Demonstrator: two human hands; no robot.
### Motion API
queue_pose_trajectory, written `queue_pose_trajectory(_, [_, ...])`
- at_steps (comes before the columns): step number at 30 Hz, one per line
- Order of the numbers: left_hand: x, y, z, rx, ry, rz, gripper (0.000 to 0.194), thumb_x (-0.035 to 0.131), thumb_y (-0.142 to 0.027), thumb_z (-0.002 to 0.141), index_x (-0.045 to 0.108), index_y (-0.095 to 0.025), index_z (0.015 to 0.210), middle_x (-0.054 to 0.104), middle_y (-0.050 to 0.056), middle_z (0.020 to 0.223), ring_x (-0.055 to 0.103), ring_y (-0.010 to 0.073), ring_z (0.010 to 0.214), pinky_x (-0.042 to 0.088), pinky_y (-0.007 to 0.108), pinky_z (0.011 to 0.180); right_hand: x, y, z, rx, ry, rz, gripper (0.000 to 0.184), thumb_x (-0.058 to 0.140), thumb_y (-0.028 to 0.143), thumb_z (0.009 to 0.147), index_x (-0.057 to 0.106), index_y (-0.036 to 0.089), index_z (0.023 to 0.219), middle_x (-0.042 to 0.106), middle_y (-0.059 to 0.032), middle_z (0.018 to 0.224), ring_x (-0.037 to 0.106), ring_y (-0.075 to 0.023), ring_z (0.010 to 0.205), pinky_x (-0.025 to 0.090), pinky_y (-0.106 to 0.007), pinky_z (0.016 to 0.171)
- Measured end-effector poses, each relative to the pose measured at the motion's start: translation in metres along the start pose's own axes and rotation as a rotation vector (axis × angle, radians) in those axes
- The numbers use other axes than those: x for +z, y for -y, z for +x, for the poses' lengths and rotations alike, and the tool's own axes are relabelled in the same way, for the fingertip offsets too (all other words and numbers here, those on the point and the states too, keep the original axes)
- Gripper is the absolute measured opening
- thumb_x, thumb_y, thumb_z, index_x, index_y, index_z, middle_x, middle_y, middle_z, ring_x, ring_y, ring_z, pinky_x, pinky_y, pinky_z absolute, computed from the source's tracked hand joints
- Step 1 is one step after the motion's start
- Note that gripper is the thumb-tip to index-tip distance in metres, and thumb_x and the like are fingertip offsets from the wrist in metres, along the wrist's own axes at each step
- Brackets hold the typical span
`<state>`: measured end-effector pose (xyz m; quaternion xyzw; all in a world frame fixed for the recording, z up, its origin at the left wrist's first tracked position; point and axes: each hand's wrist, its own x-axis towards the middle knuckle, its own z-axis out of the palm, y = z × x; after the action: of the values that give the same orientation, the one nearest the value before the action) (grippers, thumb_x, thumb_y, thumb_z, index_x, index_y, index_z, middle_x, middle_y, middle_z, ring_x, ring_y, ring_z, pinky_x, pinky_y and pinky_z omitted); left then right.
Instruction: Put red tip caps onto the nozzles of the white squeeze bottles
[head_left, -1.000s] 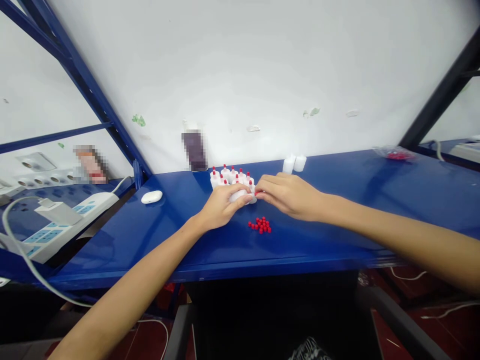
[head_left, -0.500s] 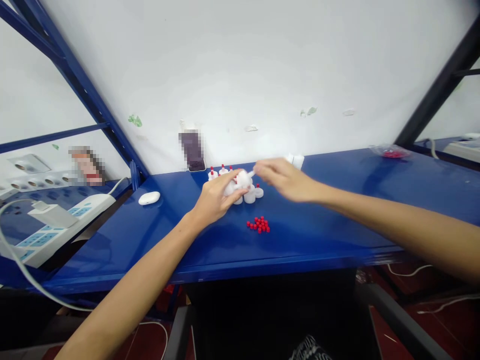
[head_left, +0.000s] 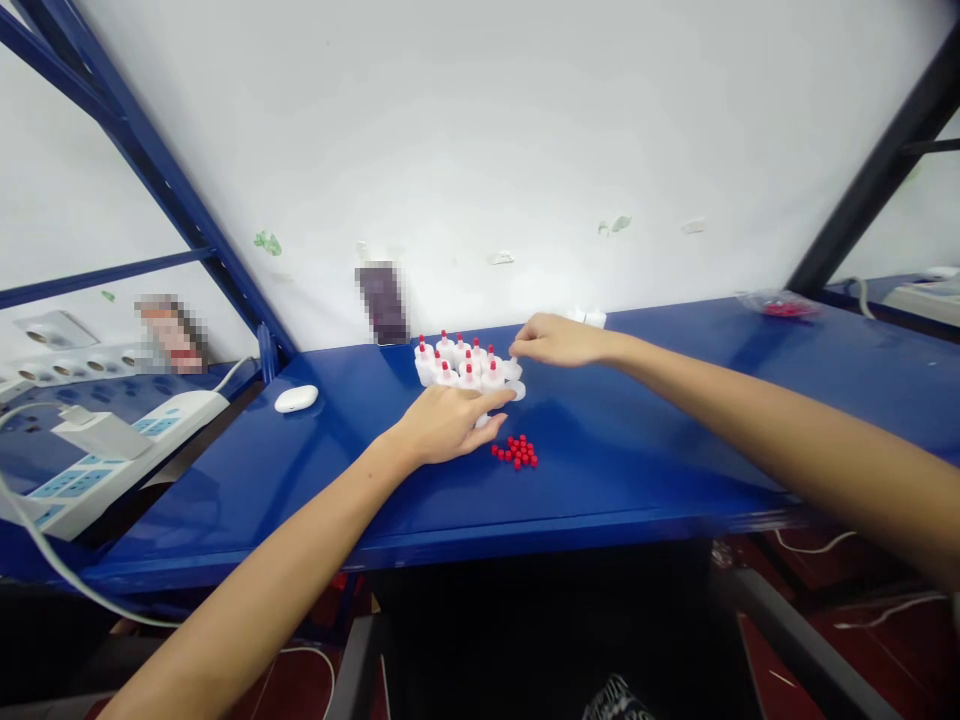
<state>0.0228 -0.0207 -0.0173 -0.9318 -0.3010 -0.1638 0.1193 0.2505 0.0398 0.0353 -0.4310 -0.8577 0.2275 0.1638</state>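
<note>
Several small white bottles with red caps (head_left: 461, 364) stand in a cluster on the blue shelf (head_left: 645, 450). My left hand (head_left: 446, 425) rests just in front of them, fingers curled around a white bottle that is mostly hidden. My right hand (head_left: 559, 342) hovers at the cluster's right edge, fingertips pinched beside an uncapped white bottle (head_left: 513, 372); what they hold is too small to see. A small heap of loose red caps (head_left: 516, 452) lies to the right of my left hand.
More white bottles (head_left: 592, 318) stand behind my right hand near the white wall. A white oval case (head_left: 295, 399) lies at the left, with power strips (head_left: 82, 470) and a cable beyond. A clear bag of red caps (head_left: 780, 303) sits far right.
My left hand has come down from the cluster to the shelf in front of it. My right hand has moved back toward the wall, to the cluster's right edge.
</note>
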Motion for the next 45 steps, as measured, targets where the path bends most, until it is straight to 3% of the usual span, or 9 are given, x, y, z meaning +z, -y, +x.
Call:
queue_pose_trajectory(9, [0.001,-0.002,0.002,-0.12,0.082,0.135,0.036,0.046,-0.039,0.095,0.065,-0.022,0.121,0.074,0.009,0.081,0.068,0.023,0.066,0.043,0.027,0.057,0.005,-0.002,0.004,0.022,0.059,-0.066,0.034,0.048,0.028,0.082,0.032,0.02,0.053,0.028,0.0044,0.051,0.025,-0.0097,0.05,0.021,-0.03,0.052])
queue_pose_trajectory(17, [-0.003,0.0,0.001,-0.116,-0.003,0.01,0.032,0.046,-0.038,0.096,0.071,-0.019,0.103,0.075,0.007,0.087,0.069,0.0205,0.074,0.042,0.027,0.061,0.012,-0.01,0.006,0.024,0.015,-0.058,0.043,0.051,0.051,0.088,0.054,0.018,0.061,0.045,0.0014,0.057,0.038,-0.0117,0.056,0.028,-0.029,0.057])
queue_pose_trajectory(20, [-0.005,0.002,0.001,-0.111,-0.062,-0.076,0.035,0.042,-0.037,0.098,0.071,-0.017,0.091,0.073,0.006,0.082,0.066,0.018,0.073,0.041,0.026,0.063,0.011,-0.008,-0.011,0.02,-0.023,-0.074,0.041,0.05,0.047,0.089,0.055,0.018,0.062,0.047,0.0012,0.056,0.039,-0.0116,0.054,0.028,-0.03,0.056])
queue_pose_trajectory(24, [-0.007,0.003,0.001,-0.089,-0.089,-0.165,0.037,0.04,-0.036,0.099,0.067,-0.015,0.085,0.07,0.005,0.079,0.062,0.0163,0.07,0.041,0.026,0.065,0.02,0.004,-0.05,-0.154,0.002,-0.263,0.013,0.055,0.025,0.085,0.064,0.017,0.081,0.056,0.0003,0.06,0.046,-0.0124,0.054,0.031,-0.029,0.057])
queue_pose_trajectory(26, [-0.008,0.003,0.001,-0.072,-0.081,-0.193,0.036,0.039,-0.034,0.099,0.065,-0.015,0.085,0.068,0.005,0.078,0.06,0.0157,0.069,0.04,0.026,0.065,0.027,0.01,-0.066,-0.293,0.117,-0.329,0.017,0.054,0.023,0.087,0.065,0.018,0.098,0.061,-0.0009,0.066,0.051,-0.0139,0.057,0.033,-0.028,0.057])
queue_pose_trajectory(29, [-0.009,0.003,0.0,-0.037,-0.052,-0.223,0.034,0.036,-0.029,0.099,0.064,-0.015,0.085,0.067,0.004,0.078,0.059,0.0155,0.069,0.041,0.026,0.066,0.036,0.014,-0.077,-0.428,0.124,-0.423,0.029,0.05,0.019,0.091,0.061,0.019,0.118,0.069,-0.0067,0.091,0.06,-0.0166,0.07,0.037,-0.029,0.062])
queue_pose_trajectory(35, [-0.009,0.004,-0.001,-0.026,-0.05,-0.239,0.032,0.033,-0.022,0.096,0.064,-0.015,0.089,0.068,0.005,0.081,0.06,0.0163,0.071,0.043,0.027,0.069,0.043,0.011,-0.069,-0.497,0.123,-0.613,0.023,0.045,0.022,0.099,0.067,0.019,0.103,0.068,-0.0058,0.087,0.06,-0.0155,0.067,0.034,-0.028,0.058])
queue_pose_trajectory(38, [-0.008,0.004,-0.001,-0.025,-0.066,-0.239,0.033,0.033,-0.022,0.096,0.063,-0.015,0.088,0.068,0.005,0.08,0.06,0.016,0.071,0.043,0.027,0.069,0.043,0.011,-0.066,-0.483,0.04,-0.6,0.022,0.046,0.025,0.099,0.067,0.017,0.098,0.068,-0.0057,0.085,0.057,-0.014,0.061,0.032,-0.028,0.056])
queue_pose_trajectory(45, [-0.008,0.002,-0.001,-0.037,-0.196,-0.25,0.033,0.032,-0.024,0.097,0.061,-0.015,0.083,0.065,0.004,0.074,0.056,0.014,0.063,0.042,0.026,0.065,0.047,0.014,-0.059,-0.483,-0.347,-0.235,0.024,0.049,0.026,0.097,0.067,0.015,0.108,0.073,-0.0063,0.086,0.061,-0.0138,0.065,0.041,-0.027,0.062])
